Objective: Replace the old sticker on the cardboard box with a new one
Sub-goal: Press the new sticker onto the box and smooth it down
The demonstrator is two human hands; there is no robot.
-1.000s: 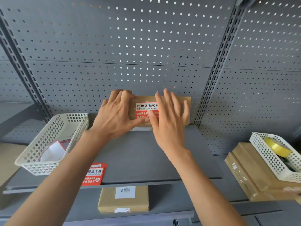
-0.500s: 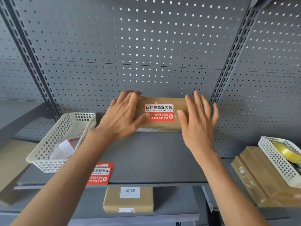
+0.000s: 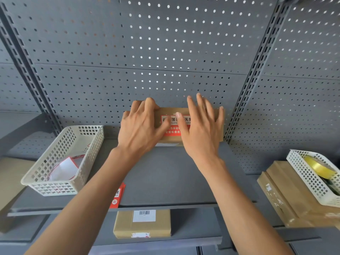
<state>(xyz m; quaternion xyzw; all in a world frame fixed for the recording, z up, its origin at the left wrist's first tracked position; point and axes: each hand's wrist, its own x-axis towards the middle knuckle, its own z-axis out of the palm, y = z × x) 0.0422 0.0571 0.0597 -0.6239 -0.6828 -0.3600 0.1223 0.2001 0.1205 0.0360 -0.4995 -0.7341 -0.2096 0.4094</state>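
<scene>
A cardboard box (image 3: 166, 112) stands at the back of the grey shelf (image 3: 165, 177), against the pegboard. A red and white sticker (image 3: 173, 128) is on its front face. My left hand (image 3: 141, 129) holds the box's left end, fingers curled over its top edge and thumb lying on the sticker's left part. My right hand (image 3: 200, 131) lies flat on the box front with straight, spread fingers, covering the sticker's right part. A stack of red stickers (image 3: 117, 196) lies near the shelf's front edge, partly hidden by my left forearm.
A white mesh basket (image 3: 60, 159) with peeled sticker scraps sits on the shelf's left. Another cardboard box (image 3: 142, 223) with a barcode label lies on the lower shelf. At right, a white basket (image 3: 316, 177) with yellow tape rests on stacked boxes (image 3: 283, 192).
My right hand moved from the box's right end back left across the sticker, now covering its right part. The left hand kept its hold on the box's left end.
</scene>
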